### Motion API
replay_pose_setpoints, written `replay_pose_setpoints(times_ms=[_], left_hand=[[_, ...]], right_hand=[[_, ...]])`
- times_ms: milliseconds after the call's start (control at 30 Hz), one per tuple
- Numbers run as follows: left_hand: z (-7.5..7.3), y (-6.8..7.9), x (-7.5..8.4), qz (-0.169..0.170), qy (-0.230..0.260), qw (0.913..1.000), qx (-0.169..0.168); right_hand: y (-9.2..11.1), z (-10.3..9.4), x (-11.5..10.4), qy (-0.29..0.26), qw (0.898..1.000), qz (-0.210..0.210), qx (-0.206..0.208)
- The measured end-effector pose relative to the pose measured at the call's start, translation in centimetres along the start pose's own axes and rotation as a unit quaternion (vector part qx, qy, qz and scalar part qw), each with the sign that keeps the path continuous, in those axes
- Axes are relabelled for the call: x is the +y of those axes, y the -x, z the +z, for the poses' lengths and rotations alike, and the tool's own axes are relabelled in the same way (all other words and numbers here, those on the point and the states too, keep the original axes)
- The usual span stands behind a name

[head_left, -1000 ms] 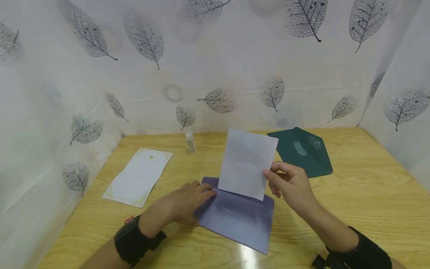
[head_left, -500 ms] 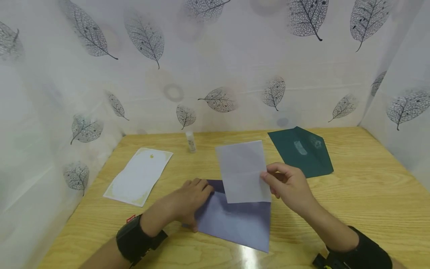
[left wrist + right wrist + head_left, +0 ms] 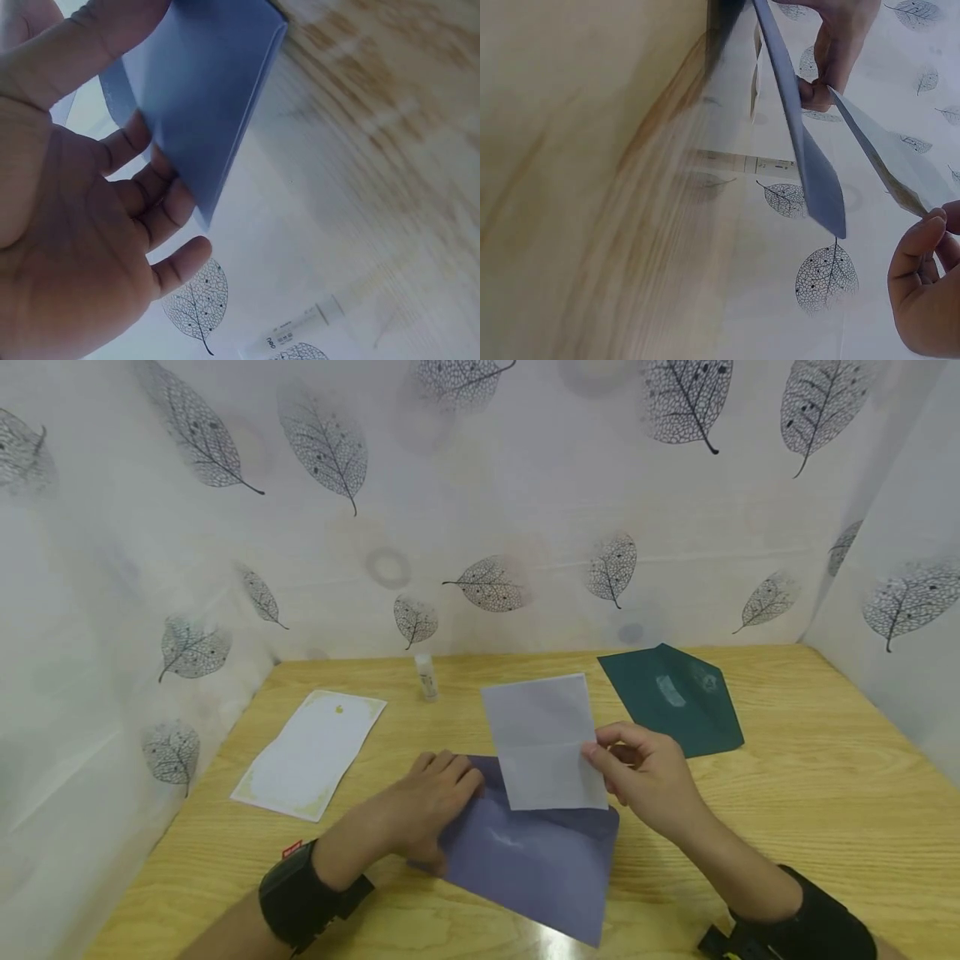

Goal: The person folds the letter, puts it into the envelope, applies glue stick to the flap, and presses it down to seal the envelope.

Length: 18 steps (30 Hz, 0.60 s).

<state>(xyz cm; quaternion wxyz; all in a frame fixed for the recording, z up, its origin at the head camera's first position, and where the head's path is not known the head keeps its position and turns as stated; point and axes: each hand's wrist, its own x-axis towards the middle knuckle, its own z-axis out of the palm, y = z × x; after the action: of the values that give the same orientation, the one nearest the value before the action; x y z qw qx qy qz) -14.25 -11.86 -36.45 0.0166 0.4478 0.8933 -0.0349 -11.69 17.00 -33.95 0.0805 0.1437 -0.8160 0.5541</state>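
In the head view a purple envelope [image 3: 532, 872] is tilted up over the table, its flap side away from me. My left hand [image 3: 427, 802] grips its left edge; the left wrist view shows the thumb on the envelope's face [image 3: 202, 90] and fingertips along its edge. My right hand [image 3: 652, 777] pinches a creased white sheet of paper [image 3: 543, 727] by its right edge. The paper's bottom edge overlaps the envelope's opening in the head view. Seen from the right wrist, the paper [image 3: 889, 161] stands apart from the envelope's right side [image 3: 810, 161].
A white sheet with gold corners [image 3: 311, 756] lies on the left of the wooden table [image 3: 810, 827]. Toward the back stands a small glue stick [image 3: 427, 678]. A dark green envelope [image 3: 682, 702] lies at the back right. Behind hangs a leaf-print curtain [image 3: 525, 485].
The right hand has turned the white paper from leaning right to leaning slightly left, and its top has dropped. The purple envelope's near right corner has swung a little lower toward me.
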Motion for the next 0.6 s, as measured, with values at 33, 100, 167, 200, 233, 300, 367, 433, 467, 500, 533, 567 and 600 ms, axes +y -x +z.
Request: replay_pose_setpoints(times_ms=[33,100,167,200,233,300,367,433,467,500,533,567,600], left_hand=[[0.02,-0.04,0.0,0.001,0.001,1.0,0.004],[-0.02,-0.12,0.01,0.002,0.004,0.9999,0.011],[-0.01,-0.19,0.05,0.003,0.005,0.9999,0.016],[-0.01,-0.23,0.06,0.003,0.005,0.9998,0.019],[0.01,-0.28,0.07,0.003,0.005,0.9997,0.022],[0.05,-0.35,0.08,0.004,0.004,0.9996,0.027],[0.07,-0.39,0.1,0.004,0.002,0.9995,0.031],[0.04,-0.42,0.11,0.003,0.0,0.9995,0.031],[0.0,-0.42,0.12,0.002,0.001,0.9996,0.03],[-0.03,-0.43,0.13,0.001,0.0,0.9996,0.029],[-0.06,-0.44,0.15,0.0,-0.001,0.9997,0.026],[-0.09,-0.44,0.16,-0.001,-0.002,0.9997,0.024],[-0.12,-0.45,0.17,-0.001,-0.002,0.9998,0.021]], right_hand=[[0.0,-0.01,-0.01,0.003,1.0,0.0,0.001],[-0.01,-0.02,-0.02,0.012,1.0,-0.006,0.006],[-0.01,-0.02,0.02,0.026,0.999,-0.015,0.013],[-0.02,-0.02,0.05,0.034,0.999,-0.021,0.016],[-0.03,-0.01,0.07,0.04,0.999,-0.026,0.019],[-0.04,0.0,0.14,0.053,0.998,-0.035,0.025],[-0.06,0.02,0.22,0.06,0.997,-0.038,0.028],[-0.08,0.04,0.29,0.065,0.997,-0.041,0.031],[-0.09,0.05,0.32,0.067,0.996,-0.044,0.032],[-0.11,0.06,0.35,0.068,0.996,-0.047,0.034],[-0.12,0.06,0.37,0.07,0.996,-0.051,0.038],[-0.13,0.06,0.39,0.071,0.995,-0.054,0.043],[-0.14,0.04,0.4,0.072,0.995,-0.058,0.048]])
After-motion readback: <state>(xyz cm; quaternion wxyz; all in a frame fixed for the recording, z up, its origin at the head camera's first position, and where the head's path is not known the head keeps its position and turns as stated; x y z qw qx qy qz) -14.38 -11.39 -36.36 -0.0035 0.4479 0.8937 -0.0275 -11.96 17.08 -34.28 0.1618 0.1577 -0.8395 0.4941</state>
